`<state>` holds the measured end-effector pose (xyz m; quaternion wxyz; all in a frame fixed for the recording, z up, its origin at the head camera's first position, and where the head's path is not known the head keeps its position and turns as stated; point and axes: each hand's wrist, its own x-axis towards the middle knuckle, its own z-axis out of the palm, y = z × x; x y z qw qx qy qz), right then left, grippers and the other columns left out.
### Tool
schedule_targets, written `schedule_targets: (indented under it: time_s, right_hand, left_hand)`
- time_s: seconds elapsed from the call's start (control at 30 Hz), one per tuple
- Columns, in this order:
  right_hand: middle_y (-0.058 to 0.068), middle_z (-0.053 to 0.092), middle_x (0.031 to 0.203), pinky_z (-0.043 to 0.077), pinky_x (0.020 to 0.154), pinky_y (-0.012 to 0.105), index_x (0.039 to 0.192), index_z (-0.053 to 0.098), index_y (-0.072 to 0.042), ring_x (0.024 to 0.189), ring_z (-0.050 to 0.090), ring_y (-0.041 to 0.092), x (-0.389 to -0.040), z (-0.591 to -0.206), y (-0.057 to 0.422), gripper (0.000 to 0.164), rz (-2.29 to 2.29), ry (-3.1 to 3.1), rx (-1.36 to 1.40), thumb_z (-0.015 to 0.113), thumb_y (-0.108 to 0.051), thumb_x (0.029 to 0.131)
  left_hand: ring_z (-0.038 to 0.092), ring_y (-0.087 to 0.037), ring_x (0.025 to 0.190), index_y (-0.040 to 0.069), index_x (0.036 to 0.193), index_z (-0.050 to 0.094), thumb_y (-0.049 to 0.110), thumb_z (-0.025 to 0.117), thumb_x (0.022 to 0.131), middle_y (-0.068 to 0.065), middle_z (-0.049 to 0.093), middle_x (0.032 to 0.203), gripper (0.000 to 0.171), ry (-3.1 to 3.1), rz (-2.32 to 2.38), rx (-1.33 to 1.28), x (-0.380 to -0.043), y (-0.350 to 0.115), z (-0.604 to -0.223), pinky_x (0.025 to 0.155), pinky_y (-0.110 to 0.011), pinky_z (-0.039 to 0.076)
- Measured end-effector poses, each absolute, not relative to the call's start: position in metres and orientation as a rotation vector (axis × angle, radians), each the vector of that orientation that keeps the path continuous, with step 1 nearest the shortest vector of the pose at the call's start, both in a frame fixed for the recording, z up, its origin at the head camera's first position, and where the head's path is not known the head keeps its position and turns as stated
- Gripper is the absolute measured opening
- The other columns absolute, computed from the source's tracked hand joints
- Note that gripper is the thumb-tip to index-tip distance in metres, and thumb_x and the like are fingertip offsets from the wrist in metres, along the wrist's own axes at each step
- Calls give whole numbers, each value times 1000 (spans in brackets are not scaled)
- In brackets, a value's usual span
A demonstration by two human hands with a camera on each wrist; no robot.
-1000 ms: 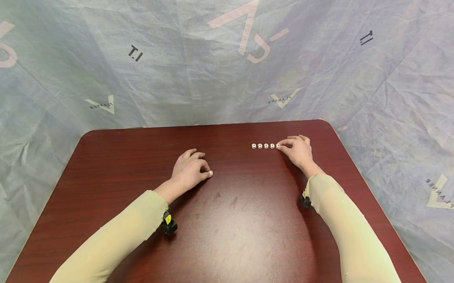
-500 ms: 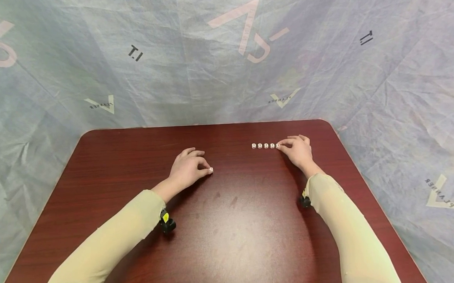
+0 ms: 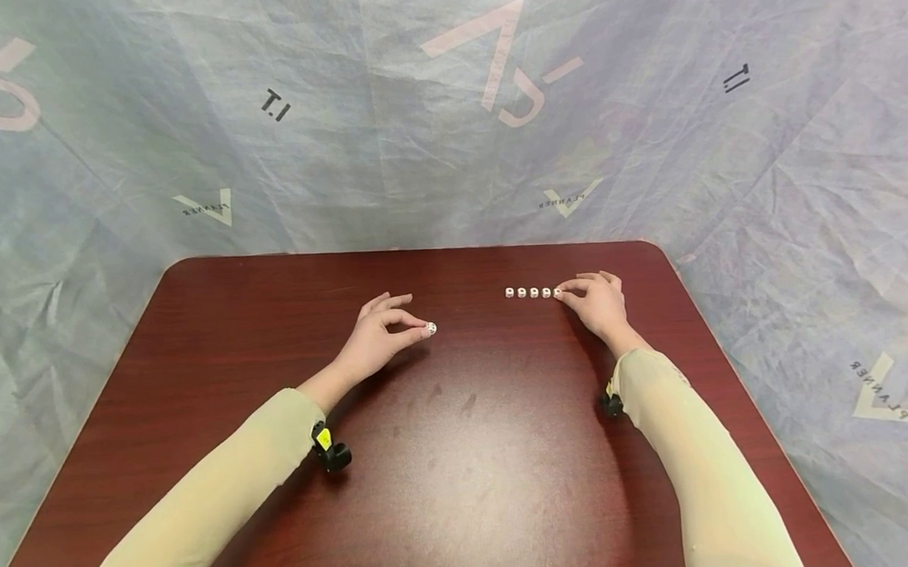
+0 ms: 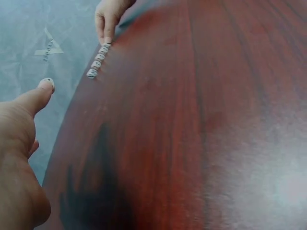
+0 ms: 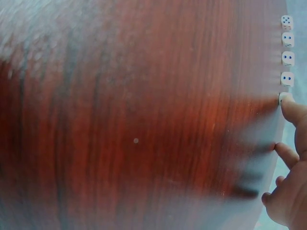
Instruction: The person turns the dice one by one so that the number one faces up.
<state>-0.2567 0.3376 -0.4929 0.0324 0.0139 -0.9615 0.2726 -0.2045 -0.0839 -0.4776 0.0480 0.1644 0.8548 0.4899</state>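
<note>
Between thumb and forefinger, my left hand (image 3: 373, 339) pinches a white die (image 3: 431, 328) above the table; in the left wrist view this die (image 4: 49, 83) shows at the thumb tip, and the hand's shadow falls on the wood. Farther right and back, my right hand (image 3: 596, 303) pinches the rightmost die (image 3: 557, 293) of a short row. The other dice (image 3: 522, 292) of that row stand to its left, spaced slightly apart. In the right wrist view, blue pips show on a die (image 5: 288, 58) of the row, and my right thumb partly covers the end die (image 5: 282, 99).
The dark red wood-grain table (image 3: 273, 302) has rounded back corners. Behind it hangs a grey printed cloth (image 3: 399, 148), which also closes in both sides. The row of dice lies near the table's back edge.
My left hand has lifted its die off the table and carried it slightly away and to the right. My right hand has stayed at the end of the row.
</note>
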Motion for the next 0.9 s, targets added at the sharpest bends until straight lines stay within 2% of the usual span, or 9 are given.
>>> schedule_targets:
  time_s: [0.2,0.77,0.9]
  right_hand:
    - [21,54,145,18,112,74,114,79,-14,148,18,49,-258,-494,338,24,846,-2952,41,70,-31,100]
    - [22,54,145,18,109,77,115,78,-13,147,18,50,-257,-491,337,24,844,-2954,54,69,-30,100]
    - [23,54,145,18,109,77,114,78,-13,147,18,51,-257,-491,337,24,841,-2955,59,69,-30,100]
  left_hand:
    - [15,-35,153,30,96,83,43,81,89,-8,48,155,15,2698,1341,493,-201,-81,-489,120,-65,8]
    - [15,-35,154,31,94,82,40,80,90,-7,43,159,10,2816,1078,509,-202,-84,-500,123,-61,4]
    - [16,-35,154,32,94,82,40,80,90,-7,44,159,9,2840,1052,530,-202,-84,-499,123,-61,6]
